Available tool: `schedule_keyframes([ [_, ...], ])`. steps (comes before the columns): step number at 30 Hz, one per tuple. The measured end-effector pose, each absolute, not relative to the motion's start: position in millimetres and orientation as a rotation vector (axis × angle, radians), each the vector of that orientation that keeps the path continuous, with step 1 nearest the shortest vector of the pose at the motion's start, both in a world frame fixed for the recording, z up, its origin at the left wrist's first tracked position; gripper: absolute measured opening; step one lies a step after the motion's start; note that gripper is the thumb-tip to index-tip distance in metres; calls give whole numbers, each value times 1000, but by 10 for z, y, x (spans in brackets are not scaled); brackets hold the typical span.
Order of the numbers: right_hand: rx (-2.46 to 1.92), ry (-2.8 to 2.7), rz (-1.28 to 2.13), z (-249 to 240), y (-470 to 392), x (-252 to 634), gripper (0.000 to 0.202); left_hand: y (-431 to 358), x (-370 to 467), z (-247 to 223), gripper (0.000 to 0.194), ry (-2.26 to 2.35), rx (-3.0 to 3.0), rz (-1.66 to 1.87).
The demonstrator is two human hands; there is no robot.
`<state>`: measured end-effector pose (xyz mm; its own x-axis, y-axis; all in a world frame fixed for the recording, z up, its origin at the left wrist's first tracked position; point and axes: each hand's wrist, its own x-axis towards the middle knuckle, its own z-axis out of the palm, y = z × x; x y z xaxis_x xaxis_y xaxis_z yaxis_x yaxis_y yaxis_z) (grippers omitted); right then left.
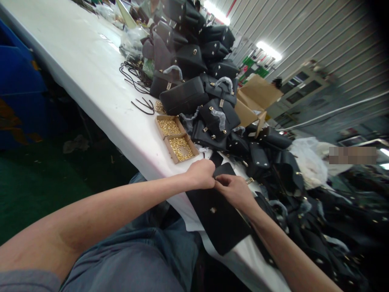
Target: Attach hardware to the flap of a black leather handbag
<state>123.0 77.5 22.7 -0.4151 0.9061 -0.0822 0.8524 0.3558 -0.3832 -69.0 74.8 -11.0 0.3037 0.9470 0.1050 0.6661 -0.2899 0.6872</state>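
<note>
A flat black handbag (pixel 229 227) with a small metal fitting lies at the table edge, in front of my lap. My left hand (pixel 201 174) is closed over its far part, knuckles up. Right against it, my right hand (pixel 235 190) has its thumb and forefinger pinched together. The fingertips of both hands meet above the black surface, and whatever is between them is hidden or too small to name. Just beyond my left hand sit two cardboard trays, the nearer tray (pixel 175 157) and the farther tray (pixel 158 123), both filled with small gold-coloured metal parts.
Black handbags (pixel 219 117) with plastic-wrapped handles are piled high beyond the trays and along the right. Black cords (pixel 142 106) lie on the white table (pixel 100 89). An open cardboard box (pixel 255 97) stands behind the pile. Blue bins (pixel 18 81) are at the left.
</note>
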Motion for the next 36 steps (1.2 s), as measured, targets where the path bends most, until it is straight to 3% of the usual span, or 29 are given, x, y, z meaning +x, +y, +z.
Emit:
schedule_keyframes([
  [8,-1641,-2253,946,142,778,1330,32,739,-657,-189,23,1384,2109,713],
  [21,-1529,-2391,905,170,804,1327,29,807,-853,-98,19,1183,2037,652],
  [36,-1570,-2173,1002,146,724,1299,30,777,-755,-192,18,1238,2291,676],
])
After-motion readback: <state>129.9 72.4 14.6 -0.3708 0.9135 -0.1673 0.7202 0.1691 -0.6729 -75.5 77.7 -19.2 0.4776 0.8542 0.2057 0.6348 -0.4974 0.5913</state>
